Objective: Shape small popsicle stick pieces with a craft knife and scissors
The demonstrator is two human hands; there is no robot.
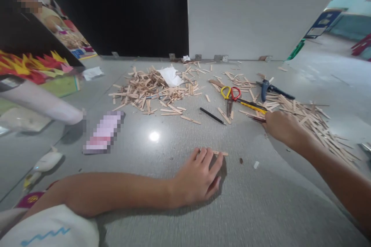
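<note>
My left hand (199, 175) rests palm down on the grey tabletop with its fingers apart. Its fingertips touch a short wooden craft stick (223, 154) lying flat. Farther right, my right hand (281, 125) is closed at the end of a yellow-and-black tool (253, 107) and a dark reddish piece (256, 119); which of these it grips, I cannot make out. Just beyond lie scissors (230, 98) with one yellow and one red handle loop. A black pen (212, 116) lies between the hands, and a dark blue-handled tool (265, 89) is behind my right hand.
A heap of cut craft sticks (145, 88) with white crumpled paper (171, 76) lies at the back; more sticks (313, 119) spread at right. A black and grey panel (261, 15) stands behind. At left are a glue gun (48, 161), a pink paper (104, 131) and another person's arm (55, 104).
</note>
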